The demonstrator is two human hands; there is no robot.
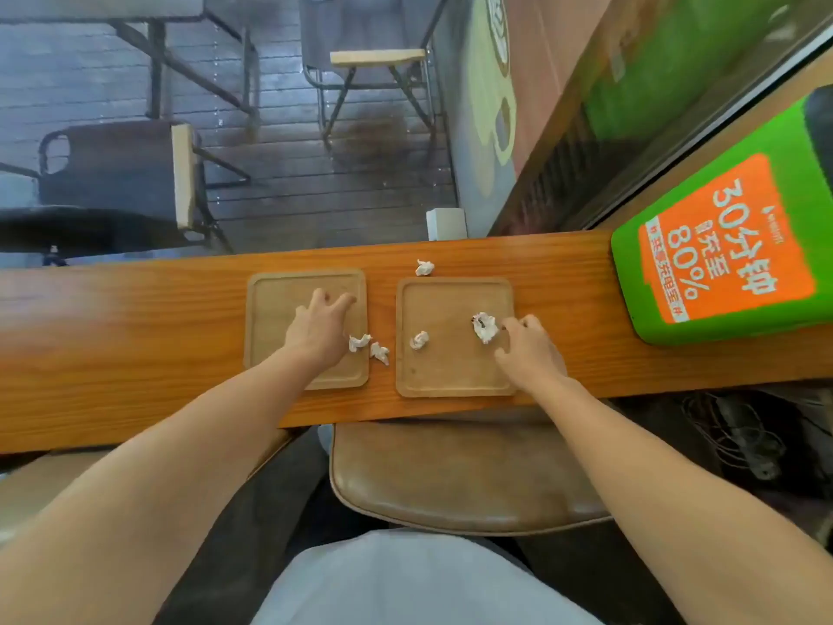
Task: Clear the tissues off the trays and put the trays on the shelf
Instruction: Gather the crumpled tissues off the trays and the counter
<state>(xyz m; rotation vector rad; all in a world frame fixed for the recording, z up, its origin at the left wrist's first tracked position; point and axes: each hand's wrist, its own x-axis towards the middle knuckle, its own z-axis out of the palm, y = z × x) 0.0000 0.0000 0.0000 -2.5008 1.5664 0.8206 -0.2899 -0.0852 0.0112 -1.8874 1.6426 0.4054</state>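
Note:
Two square wooden trays lie side by side on a narrow wooden counter. My left hand (321,327) rests over the left tray (270,304), fingers spread, holding nothing. One crumpled tissue (359,342) sits at that tray's right edge, and a second tissue (380,352) lies in the gap between the trays. The right tray (450,367) carries a small tissue (419,340) and a bigger tissue (484,327). My right hand (527,349) sits at this tray's right edge, fingertips close to the bigger tissue, nothing held. Another tissue (424,267) lies on the counter behind the right tray.
The counter (135,336) runs left to right. A green and orange box (730,245) stands on it at the far right. A brown leather stool (450,480) is below the counter in front of me. Folding chairs and a dark wooden floor lie beyond.

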